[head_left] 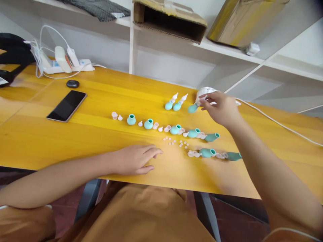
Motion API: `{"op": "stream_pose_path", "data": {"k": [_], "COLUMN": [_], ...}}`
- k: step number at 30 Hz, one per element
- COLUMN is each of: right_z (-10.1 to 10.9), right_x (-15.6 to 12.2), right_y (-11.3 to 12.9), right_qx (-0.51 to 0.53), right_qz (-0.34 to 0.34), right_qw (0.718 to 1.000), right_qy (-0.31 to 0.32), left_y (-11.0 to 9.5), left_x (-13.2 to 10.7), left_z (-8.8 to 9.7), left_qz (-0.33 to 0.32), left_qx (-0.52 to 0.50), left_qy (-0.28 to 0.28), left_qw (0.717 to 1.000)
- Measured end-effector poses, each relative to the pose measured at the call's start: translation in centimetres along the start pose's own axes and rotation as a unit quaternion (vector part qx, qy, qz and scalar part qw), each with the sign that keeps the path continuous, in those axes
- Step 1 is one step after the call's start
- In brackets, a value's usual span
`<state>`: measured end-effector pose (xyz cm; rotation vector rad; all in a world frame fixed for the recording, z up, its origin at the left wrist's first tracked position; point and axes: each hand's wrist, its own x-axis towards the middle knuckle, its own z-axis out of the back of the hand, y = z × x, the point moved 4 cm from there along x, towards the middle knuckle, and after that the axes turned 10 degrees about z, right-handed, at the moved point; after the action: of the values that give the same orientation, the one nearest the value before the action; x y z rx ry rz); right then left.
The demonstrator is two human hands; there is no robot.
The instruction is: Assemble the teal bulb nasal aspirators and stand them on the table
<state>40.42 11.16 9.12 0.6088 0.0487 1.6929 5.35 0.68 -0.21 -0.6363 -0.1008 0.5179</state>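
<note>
Placing a teal bulb seems the step in hand: it is just right of the assembled pair, its pale tip pinched by the right hand; whether its base touches the table is unclear. The next move likely calls for a gentle release. Nearer the wearer than the pair lie open bulbs and small discs; beyond those, leftward, the left hand rests empty, fingers loosely spread.

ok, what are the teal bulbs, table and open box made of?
Teal bulbs: probably silicone or rubber; smooth, matte, evenly coloured. Table: wood or wood-look laminate; faint grain bands, slight sheen. Open box: cardboard; dull brown, rough edges.
</note>
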Motion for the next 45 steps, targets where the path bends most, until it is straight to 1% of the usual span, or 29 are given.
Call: {"op": "stream_pose_path", "data": {"k": [2,5,8,12,16,18,20,22,24,26,28,30,31,33,34,36,37,39,40,42,45], "right_z": [-1.3,-2.8,-3.9,-4.8,-4.7,-4.0,-2.6,-0.6,1.6,3.3,4.2,3.9,3.3,1.6,0.7,-0.2,-0.7,-1.4,-1.7,-2.2,-3.2], "right_x": [1.1,2.1,2.7,3.4,3.4,3.2,2.7,1.8,0.3,-2.0,-5.3,-9.0,-11.0,-14.3,-15.7,-17.6,-18.0,-18.1,-18.0,-17.7,-17.5], "right_y": [-1.3,-2.8,-3.6,-4.5,-4.3,-3.5,-2.6,-1.8,-1.4,-1.0,-0.2,1.4,2.4,4.4,5.3,6.9,7.4,7.5,7.3,6.6,6.0], "right_qx": [-0.002,0.003,0.003,-0.001,-0.008,-0.018,-0.028,-0.037,-0.037,-0.024,-0.004,0.047,0.067,0.112,0.134,0.163,0.16,0.159,0.162,0.171,0.18], "right_qz": [-0.004,-0.014,-0.013,-0.007,0.006,0.002,-0.011,-0.025,-0.052,-0.067,-0.068,-0.051,-0.053,-0.059,-0.047,0.005,0.04,0.081,0.087,0.092,0.105], "right_qw": [1.0,1.0,0.999,0.999,1.0,1.0,1.0,0.999,0.995,0.989,0.979,0.971,0.968,0.965,0.961,0.935,0.926,0.913,0.908,0.901,0.907], "right_qy": [0.013,0.019,0.03,0.037,0.025,0.011,-0.002,-0.026,-0.076,-0.131,-0.19,-0.231,-0.234,-0.229,-0.239,-0.316,-0.339,-0.366,-0.376,-0.389,-0.367], "left_y": [0.0,-0.2,-0.2,-0.3,-0.3,-0.3,-0.2,0.0,0.2,0.2,0.2,0.4,0.7,1.5,2.0,3.3,4.0,5.2,5.7,6.5,7.3], "left_x": [0.0,0.0,-0.1,-0.1,-0.1,-0.1,0.0,0.1,0.2,0.2,-0.1,-0.5,-0.7,-0.9,-0.9,-1.1,-1.2,-1.4,-1.5,-1.5,-1.5], "left_z": [-0.1,-0.1,-0.2,-0.3,-0.3,-0.3,-0.3,-0.2,0.0,0.6,1.9,3.7,4.6,6.2,6.9,8.1,8.5,9.0,9.1,9.0,8.8], "left_qz": [0.001,-0.004,-0.009,-0.014,-0.022,-0.027,-0.027,-0.024,-0.023,-0.04,-0.07,-0.088,-0.085,-0.043,-0.014,0.075,0.122,0.206,0.234,0.275,0.316], "left_qx": [0.022,0.048,0.063,0.068,0.068,0.066,0.065,0.059,0.048,0.026,-0.006,-0.028,-0.022,0.025,0.064,0.145,0.178,0.235,0.261,0.302,0.339], "left_qy": [0.005,0.0,-0.006,-0.012,-0.014,-0.022,-0.031,-0.037,-0.047,-0.083,-0.156,-0.25,-0.295,-0.355,-0.378,-0.414,-0.422,-0.405,-0.382,-0.328,-0.265], "left_qw": [1.0,0.999,0.998,0.997,0.997,0.997,0.997,0.997,0.997,0.995,0.985,0.964,0.952,0.933,0.924,0.895,0.88,0.859,0.855,0.852,0.846]}}
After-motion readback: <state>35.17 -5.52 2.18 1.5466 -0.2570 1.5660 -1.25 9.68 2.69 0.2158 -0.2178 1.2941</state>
